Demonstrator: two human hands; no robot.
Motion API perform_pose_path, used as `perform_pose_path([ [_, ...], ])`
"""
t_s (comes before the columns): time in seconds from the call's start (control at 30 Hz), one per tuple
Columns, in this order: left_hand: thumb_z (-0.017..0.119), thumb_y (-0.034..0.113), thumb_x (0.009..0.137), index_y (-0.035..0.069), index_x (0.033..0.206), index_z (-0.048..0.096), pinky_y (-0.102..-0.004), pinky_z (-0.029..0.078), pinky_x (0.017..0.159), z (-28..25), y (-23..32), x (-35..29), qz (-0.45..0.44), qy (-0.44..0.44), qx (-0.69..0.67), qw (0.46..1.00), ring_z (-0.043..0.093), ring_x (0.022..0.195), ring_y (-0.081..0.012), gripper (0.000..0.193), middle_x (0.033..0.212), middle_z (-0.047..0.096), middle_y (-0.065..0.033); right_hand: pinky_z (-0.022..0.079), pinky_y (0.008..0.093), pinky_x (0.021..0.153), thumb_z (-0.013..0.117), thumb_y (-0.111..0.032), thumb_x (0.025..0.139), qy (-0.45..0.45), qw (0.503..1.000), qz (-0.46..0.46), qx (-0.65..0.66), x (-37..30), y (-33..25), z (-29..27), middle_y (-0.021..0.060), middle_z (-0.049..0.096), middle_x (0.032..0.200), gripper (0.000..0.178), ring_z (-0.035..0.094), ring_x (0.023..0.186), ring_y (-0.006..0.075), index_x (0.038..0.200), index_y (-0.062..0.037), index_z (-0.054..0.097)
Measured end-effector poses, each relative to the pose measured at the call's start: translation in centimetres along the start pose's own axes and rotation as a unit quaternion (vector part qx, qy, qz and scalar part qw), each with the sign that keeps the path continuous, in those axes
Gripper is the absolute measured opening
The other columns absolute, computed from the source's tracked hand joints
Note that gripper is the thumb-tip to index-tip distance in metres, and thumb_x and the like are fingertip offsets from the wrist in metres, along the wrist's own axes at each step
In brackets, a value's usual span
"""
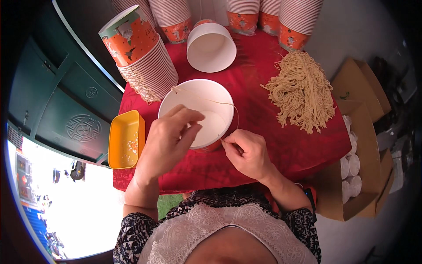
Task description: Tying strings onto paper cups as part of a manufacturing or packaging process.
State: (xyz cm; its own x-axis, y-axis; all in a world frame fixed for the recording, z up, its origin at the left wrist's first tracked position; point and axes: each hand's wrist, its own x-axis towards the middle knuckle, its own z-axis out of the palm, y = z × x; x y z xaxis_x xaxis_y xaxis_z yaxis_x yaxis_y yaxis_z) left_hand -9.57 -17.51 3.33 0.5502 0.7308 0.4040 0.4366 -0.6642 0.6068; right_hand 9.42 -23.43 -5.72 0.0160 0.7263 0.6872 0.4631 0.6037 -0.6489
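A white-lined paper bucket (pixel 211 88) stands with its mouth up at the front middle of the red-covered table. A thin beige string (pixel 238 115) runs across its mouth and down past the right rim. My right hand (pixel 248 154) pinches the string just outside the near right edge of the bucket. Over the bucket's near left side hovers my left hand (pixel 169 136), fingers bent, with a gap between thumb and forefinger and nothing visible between them. A loose pile of beige strings (pixel 303 92) lies on the table to the right.
Behind the bucket lies another white-lined bucket (pixel 211 50). A tall stack of orange buckets (pixel 147 66) leans at the left, strings hanging along it. Wrapped stacks stand behind. A yellow tray (pixel 116 143) with small bits sits left. An open cardboard box (pixel 329 198) flanks the table's right side.
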Motion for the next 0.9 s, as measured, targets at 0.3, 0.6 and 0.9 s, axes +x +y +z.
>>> perform_pose_path([
  [0.3, 0.067, 0.002, 0.081, 0.003, 0.116, 0.067, -0.0390, 0.046, 0.092, 0.6, -1.9, 2.1, 0.114, -0.190, 0.001, 0.975, 0.058, 0.107, -0.0331, 0.034, 0.110, 0.061, -0.0149, 0.048, 0.0394, 0.053, 0.068, 0.004, 0.078, -0.008, 1.000, 0.008, -0.003, 0.5, -0.1, 0.1, 0.0132, 0.061, 0.070, 0.014, 0.062, 0.061, 0.0302, 0.079, -0.0016, 0.056],
  [0.6, 0.063, 0.005, 0.082, -0.002, 0.085, 0.065, -0.0402, 0.049, 0.071, 1.1, -2.1, 2.8, 0.082, -0.242, -0.016, 0.967, 0.062, 0.075, -0.0333, 0.008, 0.077, 0.065, -0.0158, 0.050, 0.0386, 0.054, 0.070, 0.002, 0.079, 0.001, 1.000, 0.005, 0.007, 0.2, 0.2, 0.3, 0.0131, 0.064, 0.074, 0.013, 0.065, 0.063, 0.0299, 0.083, -0.0015, 0.058],
  [0.9, 0.064, 0.009, 0.088, -0.004, 0.077, 0.060, -0.0290, 0.043, 0.054, 0.7, -1.4, 1.8, -0.110, -0.124, -0.095, 0.982, 0.056, 0.062, -0.0103, 0.018, 0.066, 0.063, -0.0063, 0.053, 0.0379, 0.056, 0.071, -0.002, 0.082, -0.018, 0.998, 0.063, -0.017, -0.7, 0.2, -0.4, 0.0142, 0.067, 0.080, 0.010, 0.068, 0.067, 0.0306, 0.086, -0.0008, 0.062],
])
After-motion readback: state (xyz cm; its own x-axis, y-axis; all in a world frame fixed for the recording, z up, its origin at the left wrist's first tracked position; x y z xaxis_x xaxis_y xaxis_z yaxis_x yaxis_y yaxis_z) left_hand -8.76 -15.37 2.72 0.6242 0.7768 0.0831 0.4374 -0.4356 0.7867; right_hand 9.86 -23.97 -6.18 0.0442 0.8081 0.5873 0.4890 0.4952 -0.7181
